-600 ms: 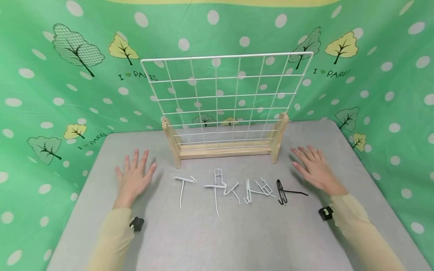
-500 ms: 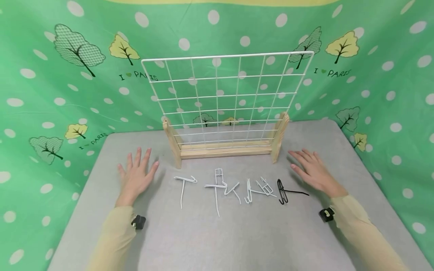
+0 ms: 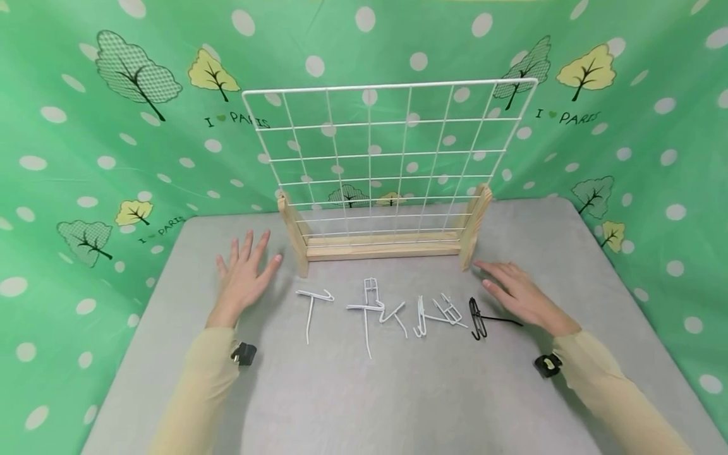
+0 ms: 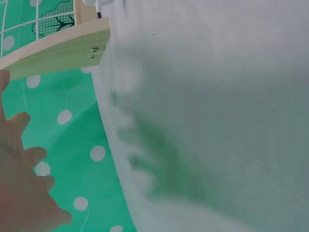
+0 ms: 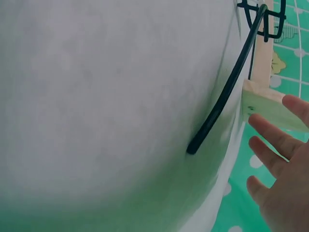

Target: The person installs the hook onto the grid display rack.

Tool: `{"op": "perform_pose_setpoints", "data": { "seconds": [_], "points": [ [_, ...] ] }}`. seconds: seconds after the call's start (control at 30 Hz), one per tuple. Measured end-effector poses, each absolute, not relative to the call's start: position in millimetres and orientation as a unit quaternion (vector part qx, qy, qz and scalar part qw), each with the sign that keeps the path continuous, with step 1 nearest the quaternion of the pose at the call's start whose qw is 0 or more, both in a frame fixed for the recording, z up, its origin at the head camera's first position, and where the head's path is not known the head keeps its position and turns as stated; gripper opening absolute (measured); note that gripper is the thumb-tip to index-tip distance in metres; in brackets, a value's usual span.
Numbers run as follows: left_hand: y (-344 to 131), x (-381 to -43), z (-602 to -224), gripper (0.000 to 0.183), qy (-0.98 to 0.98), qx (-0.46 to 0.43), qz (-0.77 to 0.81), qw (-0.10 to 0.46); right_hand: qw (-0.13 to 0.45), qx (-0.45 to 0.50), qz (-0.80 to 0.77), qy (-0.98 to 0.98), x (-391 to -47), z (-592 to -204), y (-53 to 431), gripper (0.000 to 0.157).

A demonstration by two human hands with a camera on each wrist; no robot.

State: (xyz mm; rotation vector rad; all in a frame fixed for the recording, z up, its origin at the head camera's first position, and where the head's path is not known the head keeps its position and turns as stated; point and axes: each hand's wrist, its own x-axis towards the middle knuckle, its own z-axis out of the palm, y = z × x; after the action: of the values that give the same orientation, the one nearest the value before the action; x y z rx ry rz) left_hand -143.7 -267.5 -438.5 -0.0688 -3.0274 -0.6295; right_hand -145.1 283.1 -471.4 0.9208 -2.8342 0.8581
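My left hand (image 3: pixel 242 281) is spread, fingers straight, left of the wooden stand (image 3: pixel 383 248), holding nothing. My right hand (image 3: pixel 523 297) reaches toward the stand's right leg with fingers extended, close behind a black wire hook (image 5: pixel 224 99), and it too holds nothing. The stand bears an upright white wire grid (image 3: pixel 392 86). In front of it lie several hooks in a row: a single white hook (image 3: pixel 309 316) at the left, overlapping white hooks (image 3: pixel 366 328) in the middle, more white hooks (image 3: pixel 421 316) right of centre, and the black one at the right end.
The grey table cover (image 3: pixel 364 404) runs under everything. Green dotted cloth (image 3: pixel 170 151) hangs behind and at both sides. A small black camera sits on each wrist, the left camera (image 3: pixel 244 354) and the right camera (image 3: pixel 548 365).
My left hand has moved right and forward, nearer the stand. The right hand has shifted left toward the stand's leg and black hook. The head view has tilted slightly; the hooks lie as before.
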Motion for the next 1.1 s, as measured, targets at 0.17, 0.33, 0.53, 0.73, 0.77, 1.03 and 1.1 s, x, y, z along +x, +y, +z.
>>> {"op": "perform_pose_setpoints", "data": {
  "seconds": [0.17, 0.33, 0.53, 0.73, 0.77, 1.03, 1.1],
  "points": [
    [-264, -147, -435, 0.070, -0.976, -0.029, -0.214, 0.025, 0.021, 0.328, 0.285, -0.901, -141, -471, 281, 0.037],
    [-260, -151, -427, 0.069, -0.972, -0.039, -0.231, 0.030, 0.020, 0.339, 0.297, -0.893, -137, -470, 279, 0.034],
    [-259, -159, -414, 0.068, -0.966, -0.050, -0.251, 0.044, 0.022, 0.351, 0.308, -0.884, -137, -472, 277, 0.032],
    [-258, -165, -400, 0.066, -0.955, -0.069, -0.283, 0.059, 0.024, 0.373, 0.322, -0.870, -137, -472, 271, 0.028],
    [-258, -166, -398, 0.066, -0.953, -0.072, -0.287, 0.060, 0.024, 0.375, 0.322, -0.869, -137, -472, 270, 0.027],
    [-253, -172, -386, 0.065, -0.947, -0.089, -0.303, 0.061, 0.019, 0.380, 0.335, -0.862, -128, -471, 267, 0.023],
    [-252, -175, -384, 0.064, -0.945, -0.094, -0.308, 0.062, 0.012, 0.374, 0.336, -0.864, -126, -470, 268, 0.023]
  ]
}}
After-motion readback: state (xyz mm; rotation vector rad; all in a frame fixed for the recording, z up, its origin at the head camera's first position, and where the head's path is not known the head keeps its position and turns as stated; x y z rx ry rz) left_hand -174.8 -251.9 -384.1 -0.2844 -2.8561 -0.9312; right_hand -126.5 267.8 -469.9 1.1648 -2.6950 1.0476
